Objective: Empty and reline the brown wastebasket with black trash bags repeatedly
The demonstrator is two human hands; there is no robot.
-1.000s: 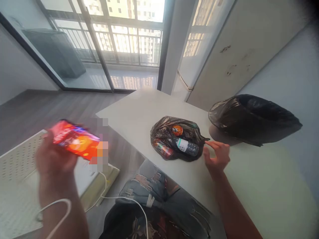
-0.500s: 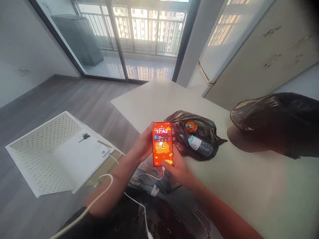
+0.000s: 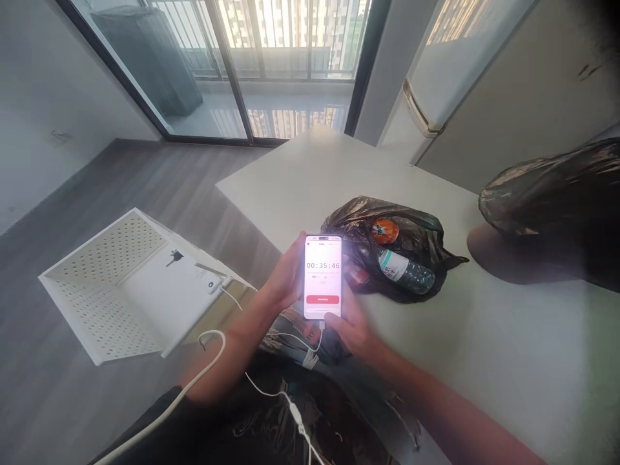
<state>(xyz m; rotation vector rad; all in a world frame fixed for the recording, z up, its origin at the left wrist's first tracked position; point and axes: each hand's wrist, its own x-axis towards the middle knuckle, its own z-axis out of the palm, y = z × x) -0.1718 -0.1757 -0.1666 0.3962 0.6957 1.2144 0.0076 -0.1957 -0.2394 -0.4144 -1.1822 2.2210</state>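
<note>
A smartphone [image 3: 323, 278] is held upright between both hands over my lap. Its screen is white, with a timer reading 00:35:46 and a red button low down. My left hand [image 3: 289, 274] wraps the phone's left edge. My right hand [image 3: 352, 323] grips its lower right side, the thumb at the bottom of the screen. From the phone's lower end runs a white charging cable [image 3: 310, 349]. Just right of the phone lies an open black plastic bag [image 3: 358, 216] with an orange can [image 3: 385, 231] and a clear bottle [image 3: 405, 271] in it.
The bag rests on a white table [image 3: 489, 336]. Another black plastic bag [image 3: 557, 194] stands at the right. To the left is a white perforated basket [image 3: 92, 310] with a white panel and a cable plugged in. Beyond are a sliding glass door [image 3: 232, 97] and a refrigerator [image 3: 465, 97].
The phone's screen has gone from an orange lock screen showing 17:42 to a white timer page. Both hands keep their hold. The view has shifted slightly.
</note>
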